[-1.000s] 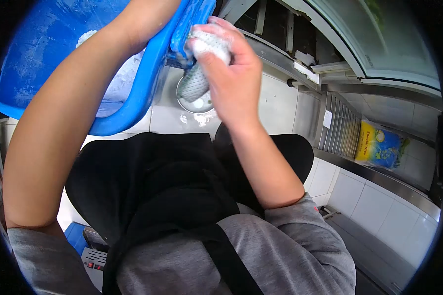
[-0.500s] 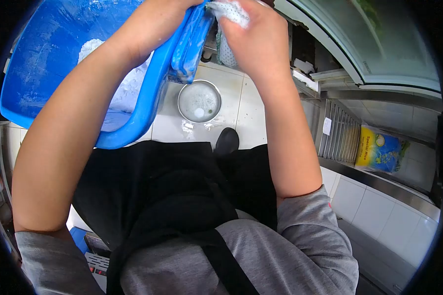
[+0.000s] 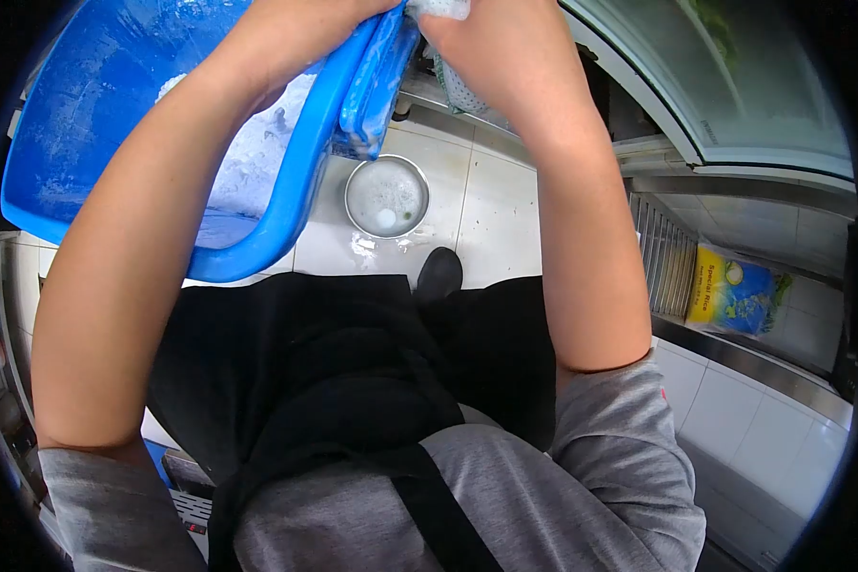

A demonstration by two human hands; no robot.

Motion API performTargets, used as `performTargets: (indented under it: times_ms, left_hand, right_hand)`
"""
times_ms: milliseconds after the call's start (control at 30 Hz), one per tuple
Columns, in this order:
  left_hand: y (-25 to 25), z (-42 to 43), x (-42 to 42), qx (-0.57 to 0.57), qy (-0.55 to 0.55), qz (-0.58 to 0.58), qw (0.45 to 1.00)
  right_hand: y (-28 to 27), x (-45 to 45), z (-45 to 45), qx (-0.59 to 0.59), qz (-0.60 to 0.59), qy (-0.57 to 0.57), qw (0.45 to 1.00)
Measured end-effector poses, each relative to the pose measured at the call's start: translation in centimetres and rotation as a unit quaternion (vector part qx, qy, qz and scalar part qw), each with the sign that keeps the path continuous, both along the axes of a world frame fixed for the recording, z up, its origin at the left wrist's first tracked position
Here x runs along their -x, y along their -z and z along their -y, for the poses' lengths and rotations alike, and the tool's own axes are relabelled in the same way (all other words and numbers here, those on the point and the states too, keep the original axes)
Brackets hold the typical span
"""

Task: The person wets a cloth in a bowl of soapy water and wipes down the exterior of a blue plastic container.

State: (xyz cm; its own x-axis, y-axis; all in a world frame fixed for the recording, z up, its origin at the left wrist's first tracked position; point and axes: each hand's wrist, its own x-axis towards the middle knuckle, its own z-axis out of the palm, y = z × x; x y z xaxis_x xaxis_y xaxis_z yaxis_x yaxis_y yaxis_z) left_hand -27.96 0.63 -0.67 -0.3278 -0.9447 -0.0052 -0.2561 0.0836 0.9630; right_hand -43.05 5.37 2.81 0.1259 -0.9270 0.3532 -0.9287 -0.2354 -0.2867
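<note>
A large blue plastic tub [image 3: 300, 186] with white powder [image 3: 257, 157] inside is at the upper left. Along its right side stands a blue plastic lid [image 3: 377, 95], edge-on, with whitish wet smears. My left hand [image 3: 319, 24] reaches over the tub and grips the lid's top edge; its fingertips are partly cut off by the frame. In my right hand [image 3: 505, 43] is a bunched white dotted cloth [image 3: 440, 9], pressed close to the lid's upper right side. Part of a similar dotted fabric [image 3: 459, 91] hangs below that hand.
On the tiled floor sits a round metal bowl [image 3: 386, 197] of cloudy liquid, with wet patches beside it. My dark shoe [image 3: 439, 274] is near it. To the right are a metal rack [image 3: 665, 259], a bag of rice [image 3: 737, 291] and a glass panel [image 3: 763, 86].
My right hand has moved up and slightly right with the cloth, its forearm swinging right. The lid and tub have shifted slightly; my left hand stays at the lid's top.
</note>
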Motion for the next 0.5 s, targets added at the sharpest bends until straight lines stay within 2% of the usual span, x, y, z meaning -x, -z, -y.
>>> performTargets:
  times_ms: [233, 300, 400, 433, 500]
  left_hand:
    - [-1.3, -1.4, -0.2, 0.032, 0.013, 0.009, 0.999]
    - [-1.7, -1.8, -0.3, 0.045, 0.025, -0.003, 0.999]
    - [-1.5, -1.6, -0.3, 0.031, 0.044, 0.0, 0.999]
    - [-1.7, -2.0, -0.1, 0.048, 0.033, 0.024, 0.998]
    - [-1.2, -1.7, 0.0, 0.064, 0.024, 0.05, 0.996]
  right_hand:
    - [0.0, -0.1, 0.2, -0.028, 0.03, -0.023, 0.999]
    - [1.0, -0.3, -0.7, 0.001, 0.092, -0.011, 0.996]
    - [1.0, -2.2, -4.1, 0.042, 0.049, -0.02, 0.998]
    - [1.1, -1.8, -4.4, 0.041, 0.047, -0.057, 0.996]
    - [1.7, -1.1, -2.1, 0.041, 0.023, -0.034, 0.998]
